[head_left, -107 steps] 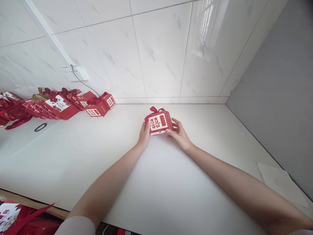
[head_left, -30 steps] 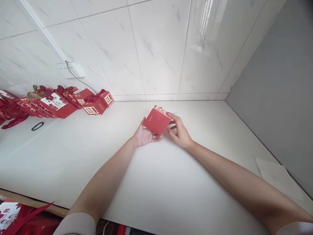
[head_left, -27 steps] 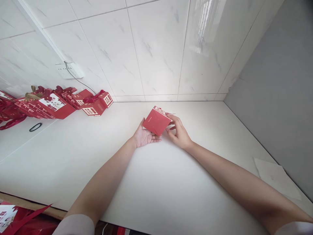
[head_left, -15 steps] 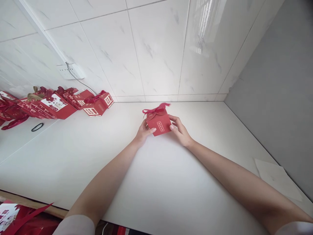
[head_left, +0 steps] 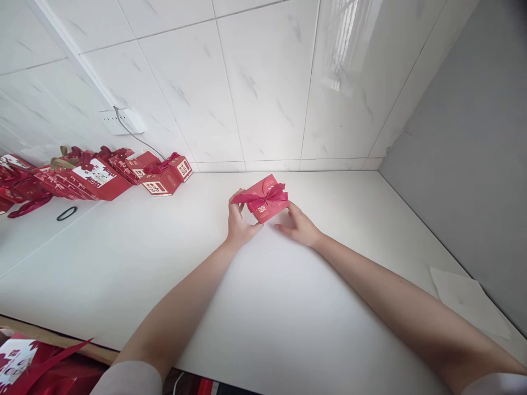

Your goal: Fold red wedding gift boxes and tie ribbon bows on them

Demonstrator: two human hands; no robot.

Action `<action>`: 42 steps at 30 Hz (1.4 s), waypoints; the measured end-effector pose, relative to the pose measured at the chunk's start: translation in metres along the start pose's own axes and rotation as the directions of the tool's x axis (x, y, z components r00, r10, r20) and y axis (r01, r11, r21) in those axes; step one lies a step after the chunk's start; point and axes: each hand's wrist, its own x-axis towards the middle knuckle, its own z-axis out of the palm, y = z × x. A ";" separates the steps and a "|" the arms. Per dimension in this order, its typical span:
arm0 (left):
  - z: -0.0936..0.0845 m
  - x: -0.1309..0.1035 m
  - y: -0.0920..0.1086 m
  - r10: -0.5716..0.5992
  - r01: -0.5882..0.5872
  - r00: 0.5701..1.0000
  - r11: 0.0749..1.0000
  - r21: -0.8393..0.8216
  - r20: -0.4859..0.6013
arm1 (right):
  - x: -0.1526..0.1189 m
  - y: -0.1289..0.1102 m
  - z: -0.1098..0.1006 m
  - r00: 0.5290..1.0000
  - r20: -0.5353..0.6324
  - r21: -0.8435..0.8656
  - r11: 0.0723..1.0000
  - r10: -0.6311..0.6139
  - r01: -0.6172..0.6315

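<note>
A small red gift box [head_left: 272, 181] with a crimson ribbon bow [head_left: 265, 199] is held over the white table [head_left: 263, 307]. It is tilted so that its bow side faces me. Wrapped around its left side is my left hand [head_left: 241, 222], the thumb at the lower edge and the fingers partly hidden behind the box. My right hand [head_left: 302, 225] is at the lower right corner. Its fingertips touch or nearly touch the box, while the thumb stretches out apart from it.
Several red gift boxes [head_left: 111, 189] stand in a row by the tiled wall at left, with a black loop [head_left: 66, 214] before them. A cable [head_left: 134, 134] hangs from the socket. White paper [head_left: 465, 299] lies at right. More red packaging [head_left: 61, 378] sits below the front edge.
The box has tipped so that its bow and top face me instead of its front side. My right thumb has come off the box.
</note>
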 end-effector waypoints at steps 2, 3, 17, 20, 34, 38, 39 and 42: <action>0.003 -0.001 0.006 0.021 -0.019 0.999 0.999 0.031 -0.050 | 0.000 0.000 0.000 1.000 0.011 -0.010 1.000 0.020 -0.020; 0.004 -0.001 0.008 0.022 -0.020 0.998 0.999 0.031 -0.061 | 0.000 0.000 0.000 0.999 0.010 -0.007 0.999 0.031 -0.031; -0.008 0.005 -0.023 -0.354 0.412 0.910 0.840 -0.354 0.218 | 0.007 0.011 -0.007 0.914 -0.203 0.457 0.859 0.352 -0.229; -0.007 0.008 -0.027 -0.516 0.487 0.857 0.799 -0.352 0.016 | 0.009 0.006 -0.010 0.911 -0.163 0.535 0.810 0.378 -0.240; -0.011 0.009 -0.012 -0.536 0.524 0.827 0.631 -0.572 0.167 | 0.005 -0.002 -0.010 0.916 -0.152 0.558 0.797 0.371 -0.230; -0.006 0.003 -0.004 -0.363 0.483 0.875 0.697 -0.529 0.321 | 0.003 -0.006 -0.010 0.924 -0.161 0.548 0.810 0.346 -0.208; -0.006 0.002 -0.004 -0.347 0.478 0.877 0.709 -0.519 0.334 | 0.003 -0.007 -0.011 0.928 -0.156 0.545 0.813 0.338 -0.205; -0.010 0.005 -0.004 -0.368 0.479 0.877 0.706 -0.522 0.308 | 0.003 -0.012 -0.012 0.934 -0.137 0.554 0.807 0.329 -0.203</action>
